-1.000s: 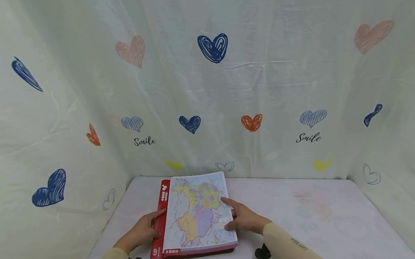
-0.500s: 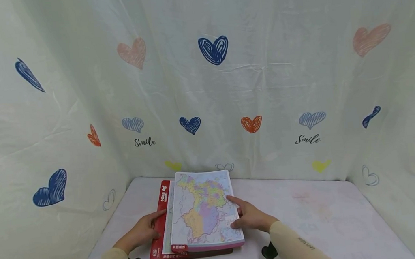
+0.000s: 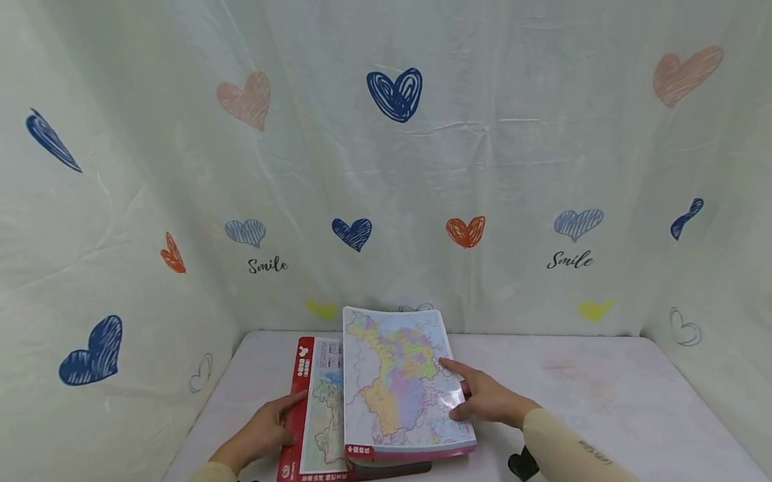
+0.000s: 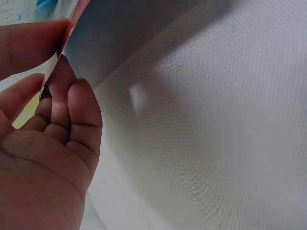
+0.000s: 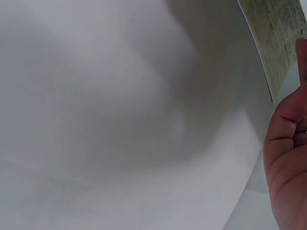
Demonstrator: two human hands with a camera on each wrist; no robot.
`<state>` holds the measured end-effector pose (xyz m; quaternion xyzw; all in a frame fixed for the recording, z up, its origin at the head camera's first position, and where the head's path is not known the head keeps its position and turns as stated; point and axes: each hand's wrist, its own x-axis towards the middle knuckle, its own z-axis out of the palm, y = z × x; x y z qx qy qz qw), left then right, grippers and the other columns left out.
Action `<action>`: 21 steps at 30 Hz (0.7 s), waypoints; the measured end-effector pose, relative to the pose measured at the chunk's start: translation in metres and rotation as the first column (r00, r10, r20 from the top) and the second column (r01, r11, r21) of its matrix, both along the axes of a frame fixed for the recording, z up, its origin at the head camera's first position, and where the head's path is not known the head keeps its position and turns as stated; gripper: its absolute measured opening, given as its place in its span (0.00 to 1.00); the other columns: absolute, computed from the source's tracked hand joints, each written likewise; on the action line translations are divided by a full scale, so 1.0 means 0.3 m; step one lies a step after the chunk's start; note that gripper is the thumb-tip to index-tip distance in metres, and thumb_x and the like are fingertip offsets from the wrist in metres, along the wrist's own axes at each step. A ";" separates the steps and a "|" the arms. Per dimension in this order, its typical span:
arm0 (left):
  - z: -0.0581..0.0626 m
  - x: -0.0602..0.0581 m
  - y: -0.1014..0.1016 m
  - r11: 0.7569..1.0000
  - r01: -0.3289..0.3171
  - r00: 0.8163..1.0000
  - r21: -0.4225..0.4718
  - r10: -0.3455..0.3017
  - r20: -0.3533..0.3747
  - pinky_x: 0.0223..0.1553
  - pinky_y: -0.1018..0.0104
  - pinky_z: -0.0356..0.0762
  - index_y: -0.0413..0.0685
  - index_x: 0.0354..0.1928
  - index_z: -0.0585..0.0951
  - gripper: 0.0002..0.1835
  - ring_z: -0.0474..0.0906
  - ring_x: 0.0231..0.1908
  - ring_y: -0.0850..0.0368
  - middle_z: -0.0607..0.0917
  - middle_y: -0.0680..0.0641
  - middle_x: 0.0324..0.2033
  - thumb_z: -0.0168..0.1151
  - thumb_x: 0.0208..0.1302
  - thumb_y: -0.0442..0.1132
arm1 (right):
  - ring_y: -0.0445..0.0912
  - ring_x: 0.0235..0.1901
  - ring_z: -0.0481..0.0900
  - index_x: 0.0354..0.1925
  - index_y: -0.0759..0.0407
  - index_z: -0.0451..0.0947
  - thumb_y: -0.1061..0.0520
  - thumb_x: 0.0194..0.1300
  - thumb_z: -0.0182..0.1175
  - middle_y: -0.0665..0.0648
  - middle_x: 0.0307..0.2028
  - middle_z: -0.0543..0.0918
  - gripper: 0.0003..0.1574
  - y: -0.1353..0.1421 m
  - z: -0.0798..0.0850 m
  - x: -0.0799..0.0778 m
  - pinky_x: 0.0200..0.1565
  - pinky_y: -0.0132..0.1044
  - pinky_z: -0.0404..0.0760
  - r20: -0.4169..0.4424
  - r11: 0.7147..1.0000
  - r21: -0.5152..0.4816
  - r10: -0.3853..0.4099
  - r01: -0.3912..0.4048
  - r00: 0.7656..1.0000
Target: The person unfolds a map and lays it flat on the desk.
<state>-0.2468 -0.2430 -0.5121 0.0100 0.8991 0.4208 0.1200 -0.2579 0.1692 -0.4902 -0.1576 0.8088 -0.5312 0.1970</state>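
Observation:
My left hand (image 3: 260, 435) pinches the red left border of a map sheet (image 3: 328, 435) with a greenish relief map on it. In the left wrist view the thumb lies on the printed face and curled fingers (image 4: 82, 108) are behind the red edge. My right hand (image 3: 492, 397) pinches the right edge of a second map sheet (image 3: 397, 380), pastel-coloured with a small red label at its lower left corner. This upper sheet is slightly bowed and covers the right part of the red-bordered one. In the right wrist view my right hand (image 5: 290, 163) is partly cut off.
Both sheets are over a whitish table (image 3: 575, 400). A pale curtain (image 3: 502, 164) printed with hearts and "Smile" surrounds the table at the back and sides. Black heart shapes (image 3: 523, 465) show beside the wrists.
My right hand has moved right, carrying the pastel map sheet and uncovering more of the red-bordered map sheet. My left hand keeps its place on the red border.

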 end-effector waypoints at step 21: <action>0.006 -0.008 -0.004 1.000 -0.004 0.999 0.022 0.004 0.036 0.35 0.60 0.77 0.47 0.65 0.67 0.43 0.69 0.42 0.50 0.73 0.41 0.51 0.69 0.42 0.27 | 0.50 0.35 0.78 0.72 0.46 0.44 0.64 0.51 0.67 0.58 0.36 0.81 0.60 0.115 0.043 0.009 0.39 0.40 0.77 -0.002 0.999 0.023 -0.025 0.025 1.000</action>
